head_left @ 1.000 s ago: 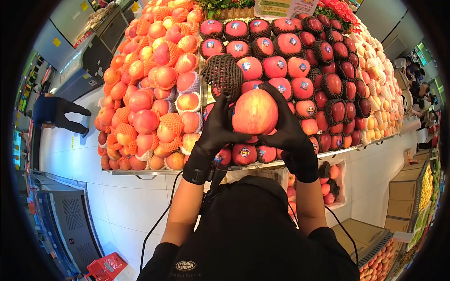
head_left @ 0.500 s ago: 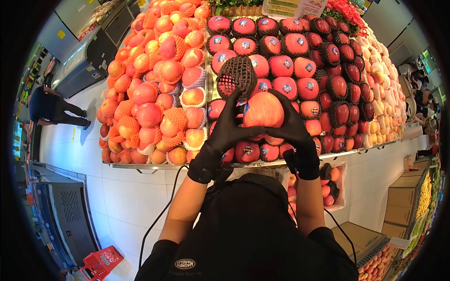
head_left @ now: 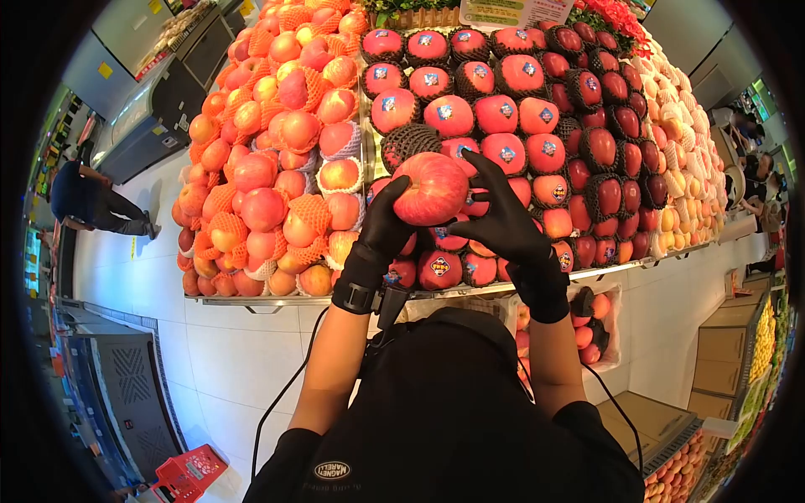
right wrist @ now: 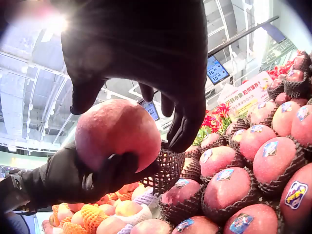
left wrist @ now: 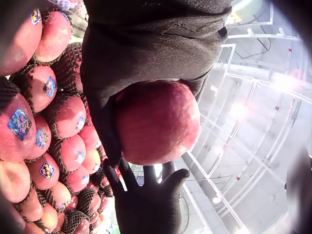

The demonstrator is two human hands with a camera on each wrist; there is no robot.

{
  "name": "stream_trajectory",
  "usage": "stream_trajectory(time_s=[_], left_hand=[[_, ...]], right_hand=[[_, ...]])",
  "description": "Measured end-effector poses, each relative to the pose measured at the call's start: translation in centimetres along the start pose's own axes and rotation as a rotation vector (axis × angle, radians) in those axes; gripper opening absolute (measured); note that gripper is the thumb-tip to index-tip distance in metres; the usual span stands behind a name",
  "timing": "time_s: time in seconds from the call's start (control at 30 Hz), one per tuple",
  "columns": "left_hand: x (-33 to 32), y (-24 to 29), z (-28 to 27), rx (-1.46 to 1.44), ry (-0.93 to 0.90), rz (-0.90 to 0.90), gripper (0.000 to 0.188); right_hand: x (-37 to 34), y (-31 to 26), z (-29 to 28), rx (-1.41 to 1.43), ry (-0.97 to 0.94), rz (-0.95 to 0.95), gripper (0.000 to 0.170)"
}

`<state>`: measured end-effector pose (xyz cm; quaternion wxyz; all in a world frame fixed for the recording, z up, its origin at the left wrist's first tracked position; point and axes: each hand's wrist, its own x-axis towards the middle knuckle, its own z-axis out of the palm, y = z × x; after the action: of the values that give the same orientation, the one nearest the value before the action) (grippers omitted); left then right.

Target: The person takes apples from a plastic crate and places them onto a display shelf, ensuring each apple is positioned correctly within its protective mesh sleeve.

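Bare of any net, a large red apple (head_left: pixel 432 189) is gripped by my black-gloved left hand (head_left: pixel 386 225), above the front of the display. In the right wrist view the left fingers curl around the underside of the apple (right wrist: pixel 114 134). My gloved right hand (head_left: pixel 507 222) is beside the apple on the right, thumb and fingers spread. The left wrist view shows that right hand (left wrist: pixel 151 204) with spread fingers beyond the fruit. Just behind the apple is a black foam net (head_left: pixel 411 144); in the right wrist view it overlaps the left fingertips.
Stickered apples in black nets (head_left: pixel 507 109) fill the display beneath the hands. Left of them are piled apples in orange nets (head_left: pixel 260 172); pale netted fruit (head_left: pixel 675 159) lies far right. A crate of apples (head_left: pixel 616 335) stands below the display edge. A person (head_left: pixel 88 197) is at left.
The apple has moved from between both hands leftward into my left hand and turned. My right hand has come off it to the right. The net now sits lower, partly behind the apple.
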<state>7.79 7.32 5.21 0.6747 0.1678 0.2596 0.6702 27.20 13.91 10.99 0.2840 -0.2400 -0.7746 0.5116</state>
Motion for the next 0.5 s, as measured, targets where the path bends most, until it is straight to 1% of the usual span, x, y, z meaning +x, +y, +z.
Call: stream_trajectory(time_s=[0.07, 0.13, 0.2, 0.3, 0.37, 0.43, 0.5], left_hand=[[0.0, 0.1, 0.2, -0.039, 0.031, -0.033, 0.048], [-0.3, 0.3, 1.5, -0.003, 0.046, -0.023, 0.051], [-0.5, 0.2, 2.1, 0.024, 0.054, -0.025, 0.056], [-1.1, 0.5, 2.1, 0.051, 0.036, -0.037, 0.067], [-1.8, 1.4, 2.2, 0.068, -0.005, -0.056, 0.074], [-2.0, 1.8, 2.2, 0.05, 0.011, -0.086, 0.076], [-1.6, 1.7, 0.6, 0.086, -0.005, -0.124, 0.076]], right_hand=[[0.1, -0.5, 0.4, -0.204, 0.074, -0.07, 0.104], [0.4, -0.5, 1.5, -0.282, 0.132, -0.136, 0.105], [0.7, 0.6, 3.0, -0.235, 0.175, -0.196, 0.104], [1.1, -0.2, 3.1, 0.101, 0.168, -0.032, 0.102], [0.6, -1.7, 2.8, 0.068, 0.241, -0.012, 0.097], [0.4, -0.9, 1.8, 0.135, 0.252, 0.017, 0.092], [1.1, 2.8, 0.2, 0.302, 0.201, 0.051, 0.085]])
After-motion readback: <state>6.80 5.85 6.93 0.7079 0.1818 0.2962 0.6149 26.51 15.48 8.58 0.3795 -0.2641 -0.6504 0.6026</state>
